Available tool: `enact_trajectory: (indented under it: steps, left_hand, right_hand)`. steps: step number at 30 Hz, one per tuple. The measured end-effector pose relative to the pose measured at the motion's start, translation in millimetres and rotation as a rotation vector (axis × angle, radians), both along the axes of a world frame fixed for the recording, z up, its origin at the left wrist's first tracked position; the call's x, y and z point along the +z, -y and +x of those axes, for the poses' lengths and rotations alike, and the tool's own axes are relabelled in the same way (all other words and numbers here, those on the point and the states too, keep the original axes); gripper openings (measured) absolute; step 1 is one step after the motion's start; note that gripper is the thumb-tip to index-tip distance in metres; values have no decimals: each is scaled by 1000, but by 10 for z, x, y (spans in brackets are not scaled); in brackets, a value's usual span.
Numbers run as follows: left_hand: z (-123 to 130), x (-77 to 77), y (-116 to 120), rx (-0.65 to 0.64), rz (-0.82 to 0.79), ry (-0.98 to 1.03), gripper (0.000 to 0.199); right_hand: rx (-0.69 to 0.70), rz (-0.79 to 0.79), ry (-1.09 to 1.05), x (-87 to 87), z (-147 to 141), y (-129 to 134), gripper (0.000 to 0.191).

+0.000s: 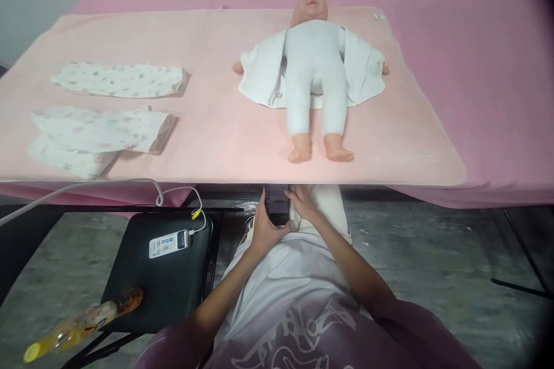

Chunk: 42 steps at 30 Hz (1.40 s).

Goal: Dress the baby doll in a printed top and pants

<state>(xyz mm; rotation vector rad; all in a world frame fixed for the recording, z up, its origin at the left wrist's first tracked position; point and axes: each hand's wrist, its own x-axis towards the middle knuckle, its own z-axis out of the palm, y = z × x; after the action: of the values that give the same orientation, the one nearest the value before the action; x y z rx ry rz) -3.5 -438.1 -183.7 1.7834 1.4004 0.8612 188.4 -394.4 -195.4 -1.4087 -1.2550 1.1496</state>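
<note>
A dark phone (277, 205) rests in my left hand (265, 226), low in my lap by the table's front edge. My left fingers are wrapped round its side and lower end. My right hand (302, 205) is at the phone's right side, with a finger touching the screen and the other fingers partly hidden. On the pink mat (208, 144) above lies a baby doll (317, 63) on its back, feet toward me. Its body is white, and a white open jacket (363, 69) covers both arms and spreads out beneath it.
Two folded patterned cloths (121, 79) (104, 132) lie on the mat's left. A black stool (160, 288) at the lower left holds a white power bank (169, 244) with a cable (200, 207), and a yellow-capped bottle (82, 323) is at its edge.
</note>
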Motion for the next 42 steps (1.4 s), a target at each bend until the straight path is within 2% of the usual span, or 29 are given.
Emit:
enact_trajectory:
  steps: [5,13,18,21,24,26,29,31,34,39,42]
  left_hand:
    - [-21,1,22,-10,29,-30,135]
    - [20,41,-10,-30,11,-105,140]
    - [57,51,-60,-52,48,-116,139]
    - [64,57,-78,-61,65,-122,139]
    - [57,59,-79,-62,71,-127,139]
    - [47,55,-75,-66,77,-126,138]
    - [27,42,-67,-75,90,-107,138]
    - [11,38,-58,-75,91,-89,136]
    - [-12,49,-32,-68,79,-72,135]
    - [-39,81,7,-84,53,-84,142]
    - [-43,68,2,-86,58,-87,138]
  right_hand:
    - [-22,-34,-29,-107,22,97,43]
    - [-60,-31,-83,-129,19,132,57]
    - [-86,15,-113,-129,6,187,54]
    - [-256,41,-219,-155,0,187,45]
    - [-553,64,-509,-176,65,152,32]
    - [-666,75,-660,-168,178,153,35]
    - [-639,46,-843,-120,403,234,61]
    - [-600,13,-983,-81,526,308,71]
    - [-588,-6,-1077,-38,601,363,75]
    - [-542,-28,-1126,-23,547,317,75]
    - [-523,-27,-1154,-25,530,306,74]
